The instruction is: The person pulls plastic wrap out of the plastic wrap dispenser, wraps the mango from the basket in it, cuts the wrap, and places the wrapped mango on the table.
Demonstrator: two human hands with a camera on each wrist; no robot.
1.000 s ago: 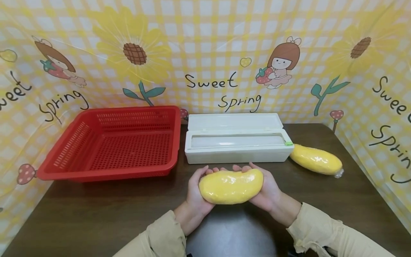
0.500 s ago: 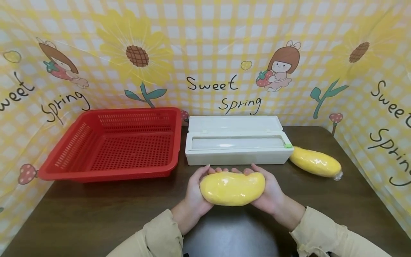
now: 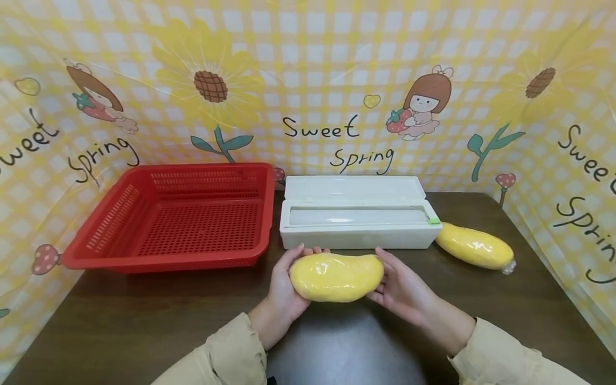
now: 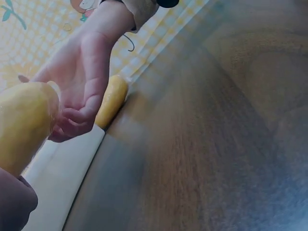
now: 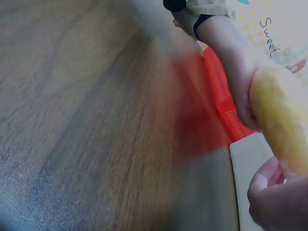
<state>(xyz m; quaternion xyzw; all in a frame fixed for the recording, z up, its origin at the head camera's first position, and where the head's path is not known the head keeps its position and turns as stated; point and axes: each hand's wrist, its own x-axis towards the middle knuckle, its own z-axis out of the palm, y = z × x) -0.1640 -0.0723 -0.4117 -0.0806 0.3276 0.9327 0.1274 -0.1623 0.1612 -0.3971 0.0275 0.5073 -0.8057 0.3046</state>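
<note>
A glossy, slightly curved yellow oblong fruit (image 3: 337, 277) in clear film is held level above the table. My left hand (image 3: 284, 291) grips its left end, with the thumb along the upper side. At the other end is my right hand (image 3: 409, 294), thumb near the top corner and fingers curled by the lower side. In the left wrist view the right fingers (image 4: 72, 122) are bent close against the wrapped end (image 4: 48, 103); the exact contact is partly hidden. The right wrist view shows the left hand (image 5: 240, 82) round the far end.
Behind the hands stands a white cling film box (image 3: 358, 238), lid raised, a roll inside. A second wrapped yellow oblong fruit (image 3: 476, 247) lies at its right. To the left sits a red perforated basket (image 3: 168, 262) on the dark wooden table (image 3: 159, 321).
The fruit has shifted slightly left with my left hand. My right hand has drawn back to the right, so less of it lies beneath the fruit.
</note>
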